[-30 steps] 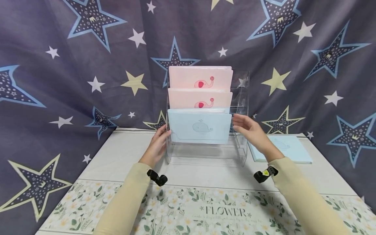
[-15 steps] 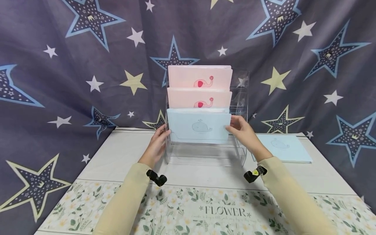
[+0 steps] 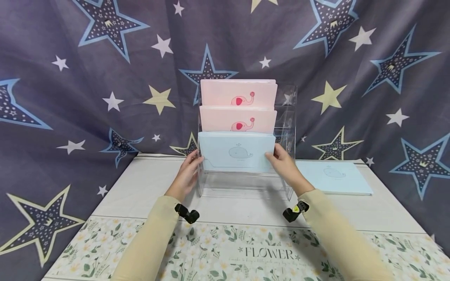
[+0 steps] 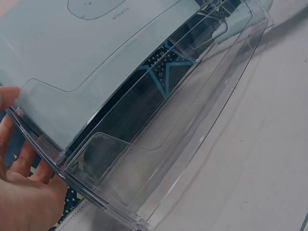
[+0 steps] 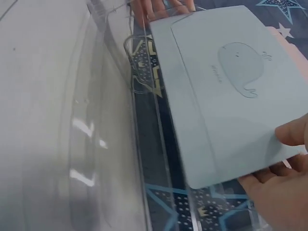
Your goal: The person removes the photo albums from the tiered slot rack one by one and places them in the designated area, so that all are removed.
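A clear acrylic tiered rack stands on the table in the head view. In its lower tier sit light-blue notebooks, the front one printed with a grey whale. My left hand grips the rack's left side, thumb in front and fingers behind the side panel in the left wrist view. My right hand pinches the right edge of the blue notebooks, its thumb on the front cover and its fingers behind. Pink notebooks with a red-eared elephant fill the upper tier and middle tier.
Another light-blue whale notebook lies flat on the table, right of the rack. A floral mat lettered "FLOWER" covers the table's front. Behind the table hangs a dark star-patterned curtain.
My right hand has moved left from beside the rack and taken hold of the blue notebooks' right edge. Their top edges now sit closer together. My left hand stays at the rack's side.
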`<action>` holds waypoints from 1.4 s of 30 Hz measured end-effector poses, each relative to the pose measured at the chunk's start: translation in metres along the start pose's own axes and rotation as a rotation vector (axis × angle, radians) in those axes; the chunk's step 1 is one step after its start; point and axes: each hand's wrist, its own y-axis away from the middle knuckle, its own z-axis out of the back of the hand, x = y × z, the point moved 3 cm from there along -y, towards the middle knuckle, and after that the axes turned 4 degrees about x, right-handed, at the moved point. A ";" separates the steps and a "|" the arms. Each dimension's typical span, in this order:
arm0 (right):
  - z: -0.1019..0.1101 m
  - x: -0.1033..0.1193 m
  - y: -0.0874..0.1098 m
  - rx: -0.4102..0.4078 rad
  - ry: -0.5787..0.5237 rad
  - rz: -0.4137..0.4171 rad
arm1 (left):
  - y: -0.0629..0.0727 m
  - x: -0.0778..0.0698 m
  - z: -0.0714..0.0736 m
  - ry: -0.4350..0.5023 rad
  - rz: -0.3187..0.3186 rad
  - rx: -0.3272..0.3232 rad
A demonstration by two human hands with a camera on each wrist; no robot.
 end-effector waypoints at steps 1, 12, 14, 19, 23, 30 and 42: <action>-0.002 -0.001 -0.001 0.007 -0.017 -0.013 | 0.000 0.000 0.000 0.000 0.002 0.000; -0.012 -0.013 -0.005 0.059 -0.171 -0.071 | 0.002 -0.001 0.000 -0.011 0.026 -0.013; -0.012 -0.014 -0.006 0.054 -0.173 -0.073 | 0.002 -0.001 0.000 -0.012 0.024 -0.010; -0.013 -0.014 -0.009 0.029 -0.199 -0.052 | 0.002 -0.002 0.001 -0.012 0.021 -0.005; -0.016 -0.016 -0.008 -0.020 -0.197 -0.027 | 0.003 -0.001 0.001 -0.033 0.016 0.011; -0.022 -0.020 -0.004 -0.091 -0.180 0.082 | 0.002 0.000 0.000 -0.047 0.026 0.019; -0.011 -0.013 -0.003 -0.140 -0.159 0.136 | 0.004 -0.002 -0.003 -0.042 0.016 0.014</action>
